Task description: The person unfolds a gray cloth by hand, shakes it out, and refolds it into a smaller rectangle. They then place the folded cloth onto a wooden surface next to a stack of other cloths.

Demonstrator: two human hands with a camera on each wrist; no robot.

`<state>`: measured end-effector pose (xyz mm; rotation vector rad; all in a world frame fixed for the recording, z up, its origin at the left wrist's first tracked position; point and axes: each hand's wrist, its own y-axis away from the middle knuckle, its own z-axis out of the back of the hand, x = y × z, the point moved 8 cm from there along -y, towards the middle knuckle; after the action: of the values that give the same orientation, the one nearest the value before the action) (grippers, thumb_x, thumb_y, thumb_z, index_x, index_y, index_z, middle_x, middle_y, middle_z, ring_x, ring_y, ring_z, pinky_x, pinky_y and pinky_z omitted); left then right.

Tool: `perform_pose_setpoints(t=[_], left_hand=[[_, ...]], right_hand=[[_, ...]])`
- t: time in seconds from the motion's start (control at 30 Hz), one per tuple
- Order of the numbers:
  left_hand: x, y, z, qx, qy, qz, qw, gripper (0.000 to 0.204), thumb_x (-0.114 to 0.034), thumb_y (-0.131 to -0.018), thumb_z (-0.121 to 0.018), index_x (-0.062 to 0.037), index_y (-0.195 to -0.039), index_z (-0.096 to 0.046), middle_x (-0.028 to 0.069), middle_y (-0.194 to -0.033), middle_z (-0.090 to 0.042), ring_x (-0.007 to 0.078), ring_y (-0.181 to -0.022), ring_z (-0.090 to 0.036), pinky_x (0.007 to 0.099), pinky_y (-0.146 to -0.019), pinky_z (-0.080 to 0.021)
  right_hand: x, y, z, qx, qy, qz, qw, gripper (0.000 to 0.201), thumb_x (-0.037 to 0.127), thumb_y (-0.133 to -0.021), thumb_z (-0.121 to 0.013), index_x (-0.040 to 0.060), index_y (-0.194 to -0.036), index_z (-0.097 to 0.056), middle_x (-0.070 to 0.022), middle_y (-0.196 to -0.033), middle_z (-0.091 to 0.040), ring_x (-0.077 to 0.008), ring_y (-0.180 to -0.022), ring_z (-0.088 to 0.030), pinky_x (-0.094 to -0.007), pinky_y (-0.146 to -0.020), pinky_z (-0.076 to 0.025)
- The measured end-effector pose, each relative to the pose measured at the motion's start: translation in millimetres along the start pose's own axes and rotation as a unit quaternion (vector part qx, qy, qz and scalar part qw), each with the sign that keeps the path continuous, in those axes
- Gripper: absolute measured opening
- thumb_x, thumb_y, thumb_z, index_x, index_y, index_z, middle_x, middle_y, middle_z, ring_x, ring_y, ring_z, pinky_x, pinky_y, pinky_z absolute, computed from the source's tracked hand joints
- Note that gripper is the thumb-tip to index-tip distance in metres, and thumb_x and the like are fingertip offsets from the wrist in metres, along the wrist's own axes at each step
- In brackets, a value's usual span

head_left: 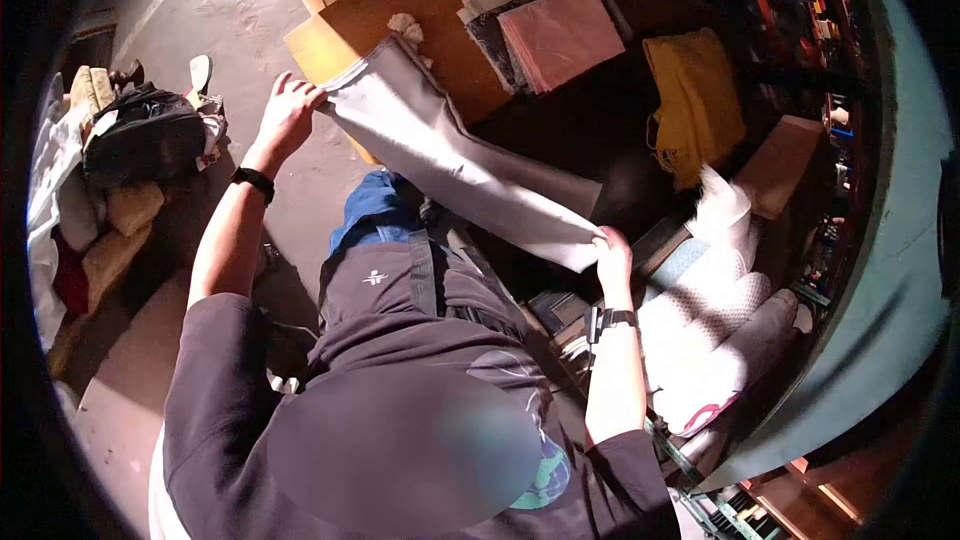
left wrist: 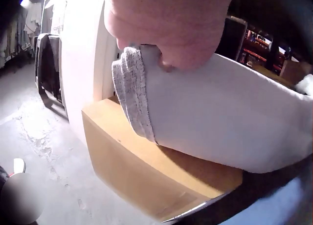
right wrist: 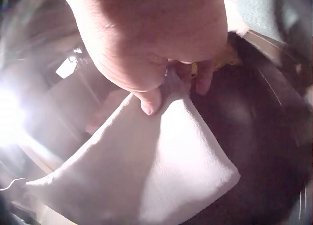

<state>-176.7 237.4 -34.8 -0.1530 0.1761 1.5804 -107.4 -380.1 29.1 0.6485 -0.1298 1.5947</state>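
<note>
A folded light grey cloth (head_left: 460, 165) stretches between my two hands above a wooden table (head_left: 330, 40). My left hand (head_left: 288, 115) grips its far end near the table's left corner; the left wrist view shows the fingers curled round the folded edge of the cloth (left wrist: 225, 112). At the near end, my right hand (head_left: 612, 252) pinches a corner of the cloth (right wrist: 146, 176) between thumb and fingers.
A stack of folded cloths (head_left: 555, 30), pink on top, lies on the table at the back. A yellow cloth (head_left: 695, 100) hangs to the right. White and patterned cloths (head_left: 710, 310) pile by my right arm. A black bag (head_left: 145, 135) sits on the floor at left.
</note>
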Motion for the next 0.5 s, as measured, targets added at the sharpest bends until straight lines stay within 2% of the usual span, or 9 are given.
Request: perform_pose_setpoints(t=[0.07,0.1,0.17,0.2,0.33,0.37,0.4,0.47,0.5], left_hand=[[5.3,-8.2,16.9,-0.064,-0.015,0.002,0.998,0.022,-0.001,-0.081,-0.054,-0.0129,-0.098,-0.063,0.0040,-0.096,-0.065,0.0224,-0.106,-0.059,0.0499,-0.113,-0.029],[12.2,-15.7,9.4,-0.045,-0.022,0.017,0.999,0.021,-0.003,-0.082,-0.053,-0.0130,-0.098,-0.063,0.0040,-0.095,-0.064,0.0223,-0.106,-0.059,0.0502,-0.113,-0.029],[26.2,-33.2,-7.3,-0.039,-0.024,0.051,0.998,0.019,-0.004,-0.084,-0.053,-0.0131,-0.097,-0.063,0.0041,-0.095,-0.064,0.0222,-0.106,-0.059,0.0505,-0.114,-0.029],[29.3,-41.0,-16.7,-0.041,-0.026,0.054,0.997,0.018,-0.006,-0.085,-0.052,-0.0125,-0.097,-0.063,0.0050,-0.096,-0.064,0.0229,-0.107,-0.058,0.0506,-0.114,-0.028],[24.6,-63.1,-35.7,-0.067,-0.010,0.108,0.992,0.012,-0.009,-0.085,-0.052,-0.0115,-0.093,-0.061,0.0061,-0.090,-0.060,0.0245,-0.103,-0.058,0.0495,-0.111,-0.030],[22.6,-68.5,-40.1,-0.077,-0.027,0.115,0.990,0.012,-0.011,-0.086,-0.052,-0.0119,-0.093,-0.062,0.0058,-0.090,-0.061,0.0246,-0.101,-0.059,0.0506,-0.110,-0.031],[21.1,-72.8,-44.7,-0.084,-0.043,0.118,0.989,0.013,-0.013,-0.087,-0.053,-0.0123,-0.094,-0.063,0.0055,-0.090,-0.062,0.0247,-0.100,-0.059,0.0516,-0.109,-0.033],[19.9,-76.6,-42.5,-0.119,-0.019,0.120,0.985,0.012,-0.010,-0.085,-0.053,-0.0121,-0.092,-0.063,0.0057,-0.089,-0.061,0.0246,-0.098,-0.059,0.0510,-0.108,-0.033],[23.5,-79.0,-49.2,-0.134,-0.029,0.110,0.985,0.012,-0.009,-0.084,-0.055,-0.0122,-0.091,-0.063,0.0055,-0.088,-0.061,0.0238,-0.097,-0.059,0.0507,-0.109,-0.032]], right_hand=[[0.5,-13.0,0.5,-0.021,0.045,0.042,0.998,0.024,0.009,-0.083,-0.065,0.0021,-0.106,-0.066,-0.0169,-0.101,-0.067,-0.0296,-0.096,-0.064,-0.0364,-0.086,-0.050],[-25.7,-25.2,-11.5,-0.023,-0.060,-0.004,0.998,0.024,0.010,-0.082,-0.064,0.0013,-0.105,-0.066,-0.0167,-0.102,-0.067,-0.0295,-0.097,-0.064,-0.0363,-0.087,-0.049],[-15.8,-47.4,-19.2,-0.021,-0.183,-0.067,0.981,0.024,0.013,-0.083,-0.062,0.0008,-0.104,-0.066,-0.0154,-0.105,-0.067,-0.0291,-0.099,-0.063,-0.0356,-0.090,-0.048],[30.1,-58.4,-8.9,0.015,0.016,-0.023,0.999,0.023,0.015,-0.085,-0.060,0.0018,-0.103,-0.066,-0.0146,-0.105,-0.066,-0.0278,-0.098,-0.063,-0.0334,-0.089,-0.048],[-13.6,-102.3,-41.1,-0.053,0.051,0.041,0.996,0.023,0.021,-0.086,-0.059,0.0019,-0.096,-0.068,-0.0141,-0.095,-0.067,-0.0285,-0.091,-0.063,-0.0359,-0.084,-0.049],[-12.8,-102.7,-41.4,-0.064,-0.033,0.013,0.997,0.023,0.022,-0.087,-0.059,0.0018,-0.093,-0.068,-0.0144,-0.093,-0.068,-0.0312,-0.086,-0.064,-0.0393,-0.080,-0.050],[-13.2,-104.9,-43.7,-0.061,0.006,0.009,0.998,0.022,0.021,-0.087,-0.060,0.0015,-0.094,-0.068,-0.0150,-0.094,-0.068,-0.0326,-0.086,-0.063,-0.0398,-0.080,-0.050],[-29.3,-99.6,-52.8,-0.054,0.017,-0.128,0.990,0.024,0.020,-0.087,-0.062,-0.0014,-0.097,-0.066,-0.0148,-0.090,-0.068,-0.0309,-0.092,-0.063,-0.0395,-0.085,-0.049],[-34.8,-94.4,-59.3,-0.089,-0.019,-0.120,0.989,0.026,0.019,-0.087,-0.064,-0.0031,-0.102,-0.064,-0.0160,-0.094,-0.067,-0.0292,-0.096,-0.063,-0.0380,-0.087,-0.048]])
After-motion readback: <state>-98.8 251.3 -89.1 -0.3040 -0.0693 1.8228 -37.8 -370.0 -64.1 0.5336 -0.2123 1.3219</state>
